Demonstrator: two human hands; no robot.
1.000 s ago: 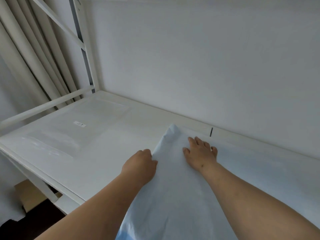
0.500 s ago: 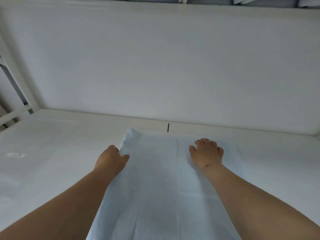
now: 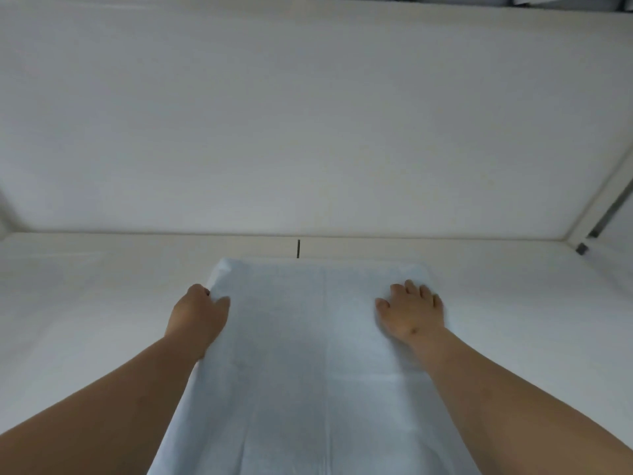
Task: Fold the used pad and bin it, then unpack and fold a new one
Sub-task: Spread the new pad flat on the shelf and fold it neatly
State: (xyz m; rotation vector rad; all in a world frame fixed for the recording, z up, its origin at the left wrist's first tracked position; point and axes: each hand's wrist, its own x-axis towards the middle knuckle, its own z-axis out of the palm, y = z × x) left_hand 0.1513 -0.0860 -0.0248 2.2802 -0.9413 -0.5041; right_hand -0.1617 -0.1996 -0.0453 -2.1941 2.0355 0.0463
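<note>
Two hands, left hand (image 3: 198, 315) gripping, right hand (image 3: 411, 313) flat, pad (image 3: 308, 354) lengthwise toward wall (image 3: 308, 132)

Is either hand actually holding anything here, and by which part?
The left hand grips the pad at its left edge near the far corner; the right hand only rests flat on it.

No readable text in view.
No lettering, brand, number or sign shows on the pale blue pad (image 3: 308, 354), the white surface (image 3: 85, 320) under it or the white panel (image 3: 308, 114) behind; the short dark mark (image 3: 298, 248) at 12 o'clock from the pad is a plain line, not a character.
</note>
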